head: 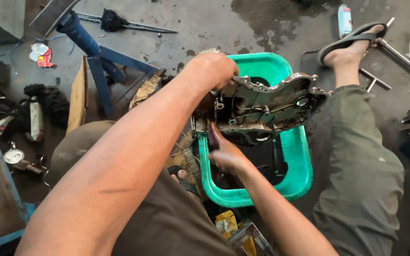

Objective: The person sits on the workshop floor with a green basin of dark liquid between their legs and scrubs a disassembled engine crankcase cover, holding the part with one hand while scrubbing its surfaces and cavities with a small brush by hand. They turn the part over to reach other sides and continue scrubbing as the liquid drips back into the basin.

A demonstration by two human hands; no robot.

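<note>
Two bare hands are working over one container. Lying at the far left on the stained concrete floor point(205, 23) is a small round tin lid point(13, 156), and a blue metal stand point(101, 59) is leaning beside a flat cardboard sheet point(78, 95). Moving rightward, the left hand point(213, 71) is clamping its curled fingers on the upper left edge of a grey cast-metal engine cover point(266, 106), keeping it tilted over a green rectangular plastic basin point(300, 161). Dark oily liquid is sitting inside the basin. The right hand point(225, 154) is reaching under the cover's lower left edge, fingers together against it; whether they are gripping anything I cannot tell. Further right, a sandalled foot point(352, 45) is resting beside a white spray can point(344, 20).
</note>
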